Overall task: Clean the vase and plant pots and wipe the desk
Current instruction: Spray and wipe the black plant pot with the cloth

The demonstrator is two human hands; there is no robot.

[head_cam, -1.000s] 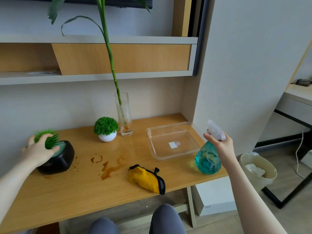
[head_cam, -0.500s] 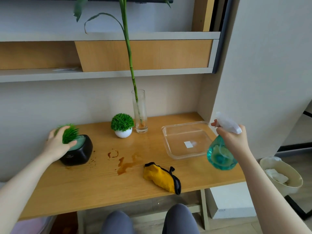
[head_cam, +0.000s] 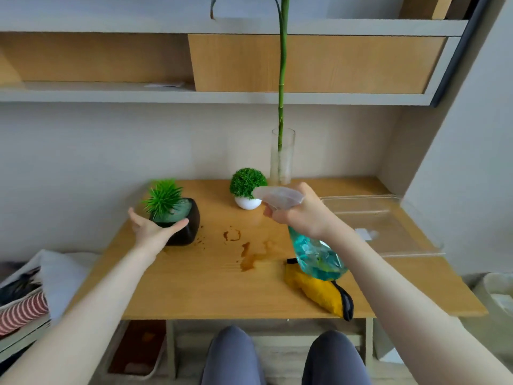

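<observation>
A black pot [head_cam: 190,227] with a spiky green plant [head_cam: 163,198] stands at the desk's [head_cam: 194,287] left. My left hand [head_cam: 151,232] lies open against its front left side, palm up. My right hand [head_cam: 304,215] grips a teal spray bottle [head_cam: 317,259] above the desk's middle, with the nozzle pointing left. Behind it are a small white pot [head_cam: 247,203] with a round green bush and a tall glass vase [head_cam: 283,159] holding a bamboo stalk. Brown stains [head_cam: 247,255] mark the wood. A yellow cloth [head_cam: 319,293] lies near the front edge, partly hidden by the bottle.
A clear plastic tray [head_cam: 388,226] sits at the desk's right, by the wall. A shelf [head_cam: 222,95] runs above the desk. A waste bin [head_cam: 497,298] stands on the floor to the right, folded fabrics [head_cam: 25,309] to the left. My knees are under the front edge.
My left hand came off the spiky plant's top and opened beside the pot. My right hand carried the spray bottle left, from the tray's side to over the desk's middle.
</observation>
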